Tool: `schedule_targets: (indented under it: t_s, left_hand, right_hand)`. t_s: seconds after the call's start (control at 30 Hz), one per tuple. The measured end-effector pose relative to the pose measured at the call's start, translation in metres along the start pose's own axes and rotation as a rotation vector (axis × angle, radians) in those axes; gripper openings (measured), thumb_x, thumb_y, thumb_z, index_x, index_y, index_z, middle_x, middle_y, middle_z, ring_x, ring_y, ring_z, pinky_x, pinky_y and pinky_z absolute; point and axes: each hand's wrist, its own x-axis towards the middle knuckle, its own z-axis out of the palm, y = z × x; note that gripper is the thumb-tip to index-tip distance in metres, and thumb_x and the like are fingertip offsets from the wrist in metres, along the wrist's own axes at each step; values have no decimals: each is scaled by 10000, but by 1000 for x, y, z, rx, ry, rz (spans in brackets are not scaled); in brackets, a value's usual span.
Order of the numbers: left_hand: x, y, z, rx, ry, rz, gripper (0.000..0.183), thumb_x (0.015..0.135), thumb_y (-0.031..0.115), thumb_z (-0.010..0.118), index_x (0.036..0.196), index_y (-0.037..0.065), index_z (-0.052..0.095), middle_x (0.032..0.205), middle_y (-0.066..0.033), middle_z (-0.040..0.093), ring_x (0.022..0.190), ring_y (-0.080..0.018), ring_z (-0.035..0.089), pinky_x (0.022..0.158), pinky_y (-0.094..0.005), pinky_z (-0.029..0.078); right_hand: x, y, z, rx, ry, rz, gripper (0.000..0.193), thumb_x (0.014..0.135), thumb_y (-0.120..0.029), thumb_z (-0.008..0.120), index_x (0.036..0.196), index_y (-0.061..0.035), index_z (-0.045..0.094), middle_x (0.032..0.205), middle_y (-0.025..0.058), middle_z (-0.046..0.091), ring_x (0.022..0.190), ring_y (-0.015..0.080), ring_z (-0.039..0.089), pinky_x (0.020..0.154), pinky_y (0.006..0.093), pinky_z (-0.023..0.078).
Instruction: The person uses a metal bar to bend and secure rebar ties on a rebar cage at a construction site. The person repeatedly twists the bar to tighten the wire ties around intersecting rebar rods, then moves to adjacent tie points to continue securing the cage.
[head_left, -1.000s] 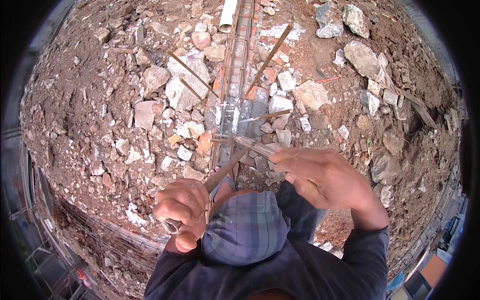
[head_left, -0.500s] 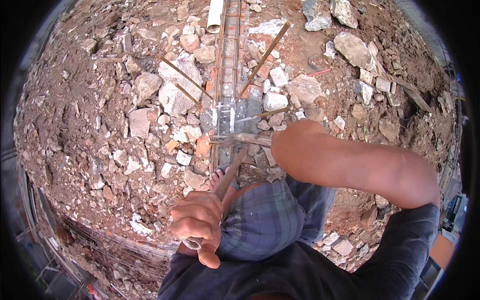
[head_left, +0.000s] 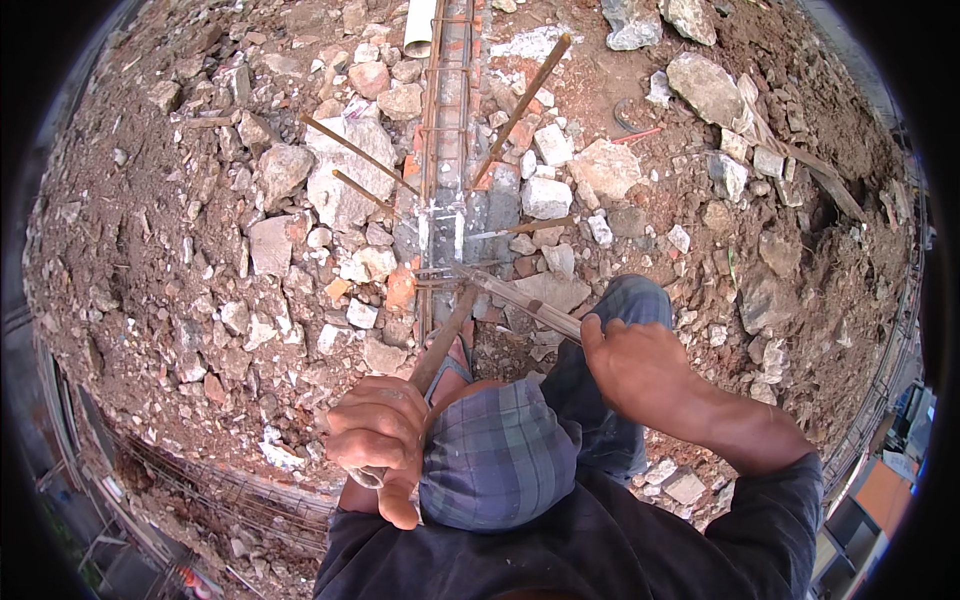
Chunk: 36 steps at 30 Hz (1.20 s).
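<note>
My left hand [head_left: 378,435] is closed around a long brown bar [head_left: 445,340], whose round, hollow-looking end shows below my fingers. At the right, my right hand [head_left: 640,370] grips a greyish-brown handle [head_left: 540,312], which looks worn and slants up to the left. The far ends of both meet over the rebar cage [head_left: 430,140], by short crosswise rods [head_left: 430,280]. Whether they are joined there as one tool I cannot tell. My foot [head_left: 455,368], in a sandal, stands beside the cage, partly behind the bar.
Several rusty rebar pieces [head_left: 520,110] stick up at a slant beside the cage. A white pipe [head_left: 419,30] lies at the far end. Broken stones [head_left: 345,175] and loose earth spread on both sides. A wooden plank [head_left: 830,185] lies at the far right.
My right hand has moved down and to the right, swinging its handle from nearly level to a slant. My left hand and its bar have shifted slightly left.
</note>
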Motion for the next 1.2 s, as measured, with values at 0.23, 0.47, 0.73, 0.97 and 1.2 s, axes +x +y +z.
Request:
schedule_targets:
  t_s: [0.23,0.47,0.73,0.97,1.2]
  left_hand:
    - [9,1,15,-83,-45,-63,599,852,547,831,699,91,472,493,47,435,358,-101,435,338,-258,332]
    - [24,7,31,-24,-103,-220,561,874,546,810,739,101,495,514,42,458,398,-115,479,388,-278,379]
    - [20,6,23,-82,-150,-196,552,872,542,812,758,92,514,539,35,490,416,-130,503,401,-284,404]
    - [19,5,20,-113,-128,-126,544,882,524,811,763,83,515,543,35,493,413,-121,494,395,-277,393]
    - [22,2,21,-69,-125,-93,565,916,588,733,774,100,486,526,50,445,374,-94,440,350,-263,368]
  right_hand:
    - [40,9,-81,-135,-191,-123,177,804,-82,690,947,10,737,861,190,752,802,354,756,654,473,594]
    - [49,-23,-103,-274,-210,-218,107,790,-58,719,873,-27,778,852,152,756,826,326,763,682,425,608]
    - [37,-11,-89,-273,-82,-128,99,815,-58,693,869,-24,769,861,149,763,838,329,767,720,420,616]
    - [32,0,-85,-245,-208,-88,107,805,-57,707,872,-40,790,864,145,763,858,345,764,685,431,612]
    - [28,8,-62,-189,-198,-96,322,887,-72,622,1142,122,586,743,189,711,726,356,740,607,460,581]
